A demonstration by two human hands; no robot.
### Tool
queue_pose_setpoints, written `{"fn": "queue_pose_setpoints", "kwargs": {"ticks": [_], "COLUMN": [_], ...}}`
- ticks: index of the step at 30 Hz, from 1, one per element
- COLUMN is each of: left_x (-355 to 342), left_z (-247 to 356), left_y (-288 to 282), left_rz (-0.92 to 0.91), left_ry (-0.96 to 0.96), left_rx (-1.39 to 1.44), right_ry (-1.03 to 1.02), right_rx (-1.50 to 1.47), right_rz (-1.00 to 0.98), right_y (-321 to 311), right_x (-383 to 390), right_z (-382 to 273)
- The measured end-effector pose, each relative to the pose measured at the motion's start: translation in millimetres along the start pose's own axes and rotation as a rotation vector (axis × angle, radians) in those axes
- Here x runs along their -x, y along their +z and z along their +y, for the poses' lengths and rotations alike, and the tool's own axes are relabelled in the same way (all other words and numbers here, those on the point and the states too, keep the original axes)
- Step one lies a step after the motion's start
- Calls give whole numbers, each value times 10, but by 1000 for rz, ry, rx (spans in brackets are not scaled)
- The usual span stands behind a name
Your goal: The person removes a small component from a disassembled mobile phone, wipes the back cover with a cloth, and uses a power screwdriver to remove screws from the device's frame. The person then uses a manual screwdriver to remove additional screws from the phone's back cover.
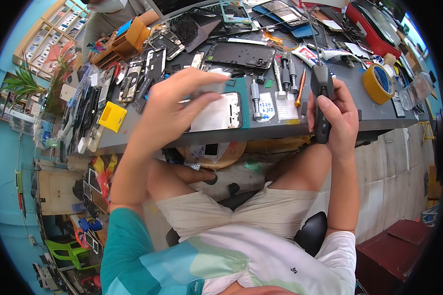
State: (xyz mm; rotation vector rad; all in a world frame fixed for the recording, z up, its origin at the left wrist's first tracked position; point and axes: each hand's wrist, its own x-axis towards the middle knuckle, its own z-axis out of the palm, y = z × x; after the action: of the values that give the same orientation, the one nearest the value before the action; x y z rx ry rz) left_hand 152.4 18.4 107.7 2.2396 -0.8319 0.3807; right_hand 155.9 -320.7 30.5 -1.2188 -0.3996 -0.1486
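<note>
My left hand is raised over the near edge of the desk, smeared by motion. Its thumb and index finger close round a small, pale greyish thing, too blurred to name. Below the fingers, a phone frame with a whitish sheet-like inner face lies on a green mat, partly covered by the hand. My right hand grips a black handheld tool, held upright at the desk's front edge. A thin rod rises from its top end.
Screwdrivers and an orange-handled driver lie mid-desk. Yellow tape stands right, beside a clear plastic container. Opened phones and a yellow tray are left. A person sits across the desk.
</note>
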Motion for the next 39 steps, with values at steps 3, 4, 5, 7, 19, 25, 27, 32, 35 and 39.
{"fn": "queue_pose_setpoints", "kwargs": {"ticks": [3, 4, 5, 7, 19, 25, 27, 32, 35, 39], "left_x": [-217, -243, -255, -277, -418, -470, -485, -511, -499, -472], "left_z": [35, -1, -48, -56, -358, -414, -418, -410, -488, -530], "left_y": [171, 184, 197, 212, 153, 187, 219, 221, 214, 105], "left_rz": [-135, -165, -196, -279, -375, -390, -405, -397, -312, -157], "left_ry": [26, 43, 60, 37, -48, -31, 2, 42, 66, -33], "left_rx": [-70, -75, -81, -99, 54, 64, 18, -115, -178, -177], "right_ry": [29, 31, 34, 45, 60, 64, 61, 47, 42, 46], "right_rx": [-21, -24, -27, -25, 11, 25, 23, 23, 20, 12], "right_rz": [-11, -19, -26, -24, -28, -27, -35, -48, -55, -48], "right_y": [-21, -22, -11, -6, -8, 11, 8, -4, -17, -27], "right_x": [-12, -21, -33, -34, -26, -38, -38, -39, -47, -41], "right_z": [-20, -28, -33, -42, -52, -73, -64, -57, -40, -42]}}
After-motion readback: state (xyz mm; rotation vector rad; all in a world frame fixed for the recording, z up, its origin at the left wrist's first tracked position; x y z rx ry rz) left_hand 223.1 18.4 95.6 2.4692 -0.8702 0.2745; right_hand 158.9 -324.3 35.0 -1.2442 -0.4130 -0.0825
